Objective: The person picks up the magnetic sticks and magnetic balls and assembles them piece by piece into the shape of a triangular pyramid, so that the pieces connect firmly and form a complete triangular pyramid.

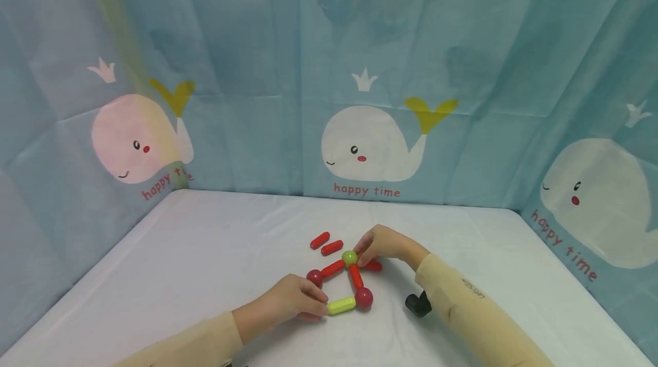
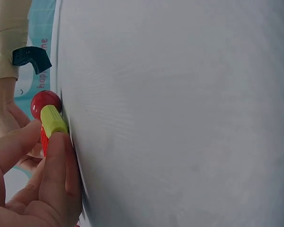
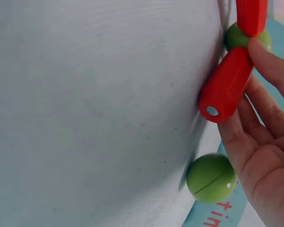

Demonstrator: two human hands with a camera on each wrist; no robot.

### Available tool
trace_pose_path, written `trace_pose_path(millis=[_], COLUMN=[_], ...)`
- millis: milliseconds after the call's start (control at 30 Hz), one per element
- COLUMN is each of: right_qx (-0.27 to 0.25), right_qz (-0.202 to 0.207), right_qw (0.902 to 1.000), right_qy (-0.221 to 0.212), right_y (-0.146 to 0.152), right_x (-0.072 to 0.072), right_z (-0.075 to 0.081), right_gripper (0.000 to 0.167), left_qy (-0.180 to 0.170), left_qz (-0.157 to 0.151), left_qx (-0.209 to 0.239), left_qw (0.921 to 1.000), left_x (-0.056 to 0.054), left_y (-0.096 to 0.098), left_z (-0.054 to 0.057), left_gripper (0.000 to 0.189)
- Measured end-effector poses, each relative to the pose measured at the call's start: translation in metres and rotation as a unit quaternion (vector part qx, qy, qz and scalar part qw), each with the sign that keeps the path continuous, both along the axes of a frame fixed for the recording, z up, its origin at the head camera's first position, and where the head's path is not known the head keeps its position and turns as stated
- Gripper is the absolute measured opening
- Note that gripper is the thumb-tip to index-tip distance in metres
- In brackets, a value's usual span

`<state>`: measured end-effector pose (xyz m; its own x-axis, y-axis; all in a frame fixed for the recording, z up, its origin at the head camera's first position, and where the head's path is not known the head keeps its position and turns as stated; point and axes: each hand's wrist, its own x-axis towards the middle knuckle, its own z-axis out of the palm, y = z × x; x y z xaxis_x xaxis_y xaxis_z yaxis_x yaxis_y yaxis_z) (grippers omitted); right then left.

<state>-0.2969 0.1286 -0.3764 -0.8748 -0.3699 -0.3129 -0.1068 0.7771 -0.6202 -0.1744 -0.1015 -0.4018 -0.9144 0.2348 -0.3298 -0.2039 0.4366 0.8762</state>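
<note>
My left hand (image 1: 293, 299) pinches the yellow-green magnetic rod (image 1: 341, 305) by its left end. That rod's other end meets a red ball (image 1: 364, 298), also seen in the left wrist view as a red ball (image 2: 46, 102). From it a red rod (image 1: 356, 277) runs up to a green ball (image 1: 349, 258), and another red rod (image 1: 333, 269) joins the green ball to a second red ball (image 1: 315, 278). Beside the green ball, my right hand (image 1: 382, 243) grips a further red magnetic rod (image 3: 226, 86); its silver-tipped end faces out, its other end touches the ball.
Two loose red rods (image 1: 326, 244) lie behind the joined pieces. In the right wrist view a separate green ball (image 3: 211, 178) sits near the right hand. A black device (image 1: 418, 304) is at the right sleeve. Whale-printed curtains (image 1: 247, 138) border the white table (image 1: 205, 253).
</note>
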Motion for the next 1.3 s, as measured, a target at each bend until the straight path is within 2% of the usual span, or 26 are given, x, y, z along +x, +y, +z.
trace_pose_path(millis=[300,467,700,1000,1300], right_qx=[0.010,0.006,0.009,0.011,0.018], right_qz=[-0.022,-0.022,-0.024,-0.015,-0.024], right_qw=[0.9996,0.9995,0.9993,0.9991,0.9980], right_qy=[0.017,0.022,0.027,0.039,0.057], right_y=[-0.001,-0.001,-0.001,0.000,0.006], right_x=[0.005,0.006,0.008,0.009,0.008], right_z=[-0.004,-0.006,-0.008,-0.010,-0.011], right_gripper=[0.011,0.011,0.011,0.009,0.006], left_qy=[0.016,0.015,0.033,0.046,0.048], left_qz=[-0.009,-0.003,-0.005,-0.005,0.005], left_qx=[-0.007,-0.016,-0.038,-0.035,-0.044], left_qw=[0.9998,0.9998,0.9988,0.9983,0.9979], left_x=[0.001,0.001,0.002,0.004,0.005], left_y=[0.003,0.006,0.008,0.009,0.014], left_z=[-0.001,0.001,0.001,0.000,0.001], left_gripper=[0.020,0.018,0.016,0.015,0.012])
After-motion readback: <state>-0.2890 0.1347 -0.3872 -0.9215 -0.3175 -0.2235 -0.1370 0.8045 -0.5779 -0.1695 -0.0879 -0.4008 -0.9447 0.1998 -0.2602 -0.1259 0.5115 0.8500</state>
